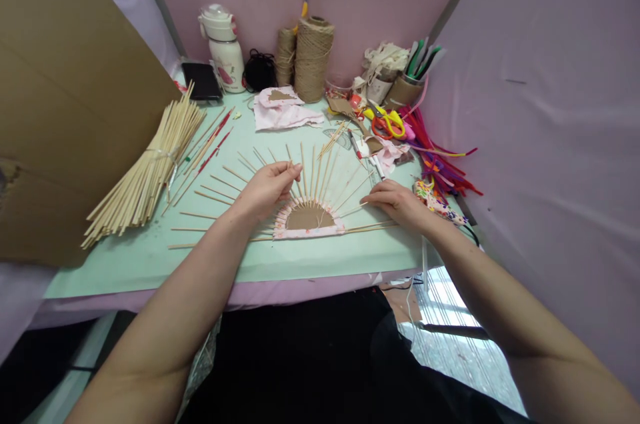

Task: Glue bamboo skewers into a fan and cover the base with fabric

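A half-round cardboard piece (311, 217) edged in pink patterned fabric lies on the table, with thin wooden sticks (313, 167) fanning out from its curved edge. Above the left part of the fan, my left hand (270, 185) is closed in a pinch; whatever is between thumb and fingers is too small to make out. My right hand (397, 203) is at the fan's right side, fingers closed around the outer end of a wooden stick (354, 210). Pale thread lies over the cardboard. My left hand and forearm hide parts of the left sticks.
A tied bundle of sticks (150, 164) leans by a large cardboard sheet (75, 91) at left. Behind stand a white bottle (227, 54), twine spools (314, 61) and a tool-filled can (404, 89). Scissors (387, 124), pens and colored pipe cleaners (445, 161) lie at right.
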`<state>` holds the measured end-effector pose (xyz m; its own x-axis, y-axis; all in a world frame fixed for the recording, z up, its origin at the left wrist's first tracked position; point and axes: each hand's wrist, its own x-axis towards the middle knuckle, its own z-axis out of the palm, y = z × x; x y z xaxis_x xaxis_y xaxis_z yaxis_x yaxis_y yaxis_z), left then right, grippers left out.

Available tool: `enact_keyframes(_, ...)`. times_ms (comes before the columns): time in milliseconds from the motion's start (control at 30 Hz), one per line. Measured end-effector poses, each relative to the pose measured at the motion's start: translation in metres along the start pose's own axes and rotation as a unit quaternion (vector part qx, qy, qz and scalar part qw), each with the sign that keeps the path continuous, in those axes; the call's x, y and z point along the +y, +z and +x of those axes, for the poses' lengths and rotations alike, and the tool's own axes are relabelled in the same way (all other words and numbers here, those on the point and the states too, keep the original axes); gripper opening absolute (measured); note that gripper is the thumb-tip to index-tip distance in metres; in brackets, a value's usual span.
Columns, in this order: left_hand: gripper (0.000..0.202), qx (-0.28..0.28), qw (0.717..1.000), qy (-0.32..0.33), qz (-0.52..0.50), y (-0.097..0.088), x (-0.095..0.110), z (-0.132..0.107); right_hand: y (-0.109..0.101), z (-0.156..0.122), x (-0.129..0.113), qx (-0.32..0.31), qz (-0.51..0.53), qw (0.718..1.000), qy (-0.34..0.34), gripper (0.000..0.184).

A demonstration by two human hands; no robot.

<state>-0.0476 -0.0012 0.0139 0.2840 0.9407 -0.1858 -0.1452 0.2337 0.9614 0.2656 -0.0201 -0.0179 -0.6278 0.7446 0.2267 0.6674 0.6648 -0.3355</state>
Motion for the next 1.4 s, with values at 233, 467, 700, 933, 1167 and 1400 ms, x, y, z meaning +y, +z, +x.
enact_keyframes(233,0.030,0.000,1.000,0.001,0.002,-0.001,-0.001,0.002,0.002,0.000,0.002,-0.005,-0.017,1.000,0.004,0.034)
enact_keyframes(467,0.029,0.003,1.000,0.004,0.008,-0.001,-0.002,0.001,0.005,0.001,0.004,0.001,-0.050,0.999,-0.011,0.034)
enact_keyframes(700,0.031,-0.005,1.000,0.005,0.000,-0.001,-0.002,0.001,0.008,-0.001,-0.001,0.022,-0.064,0.998,-0.013,0.034)
enact_keyframes(933,0.029,-0.001,1.000,-0.001,0.011,-0.001,-0.002,0.002,0.010,0.004,-0.026,0.039,-0.020,0.997,-0.058,0.025)
enact_keyframes(1167,0.029,0.002,1.000,-0.001,0.016,0.000,-0.001,0.000,0.019,0.020,-0.030,-0.017,-0.010,0.991,-0.131,0.028)
enact_keyframes(1400,0.030,0.005,1.000,0.000,0.014,0.000,-0.001,0.001,0.021,0.021,-0.024,-0.022,-0.018,0.985,-0.169,0.029)
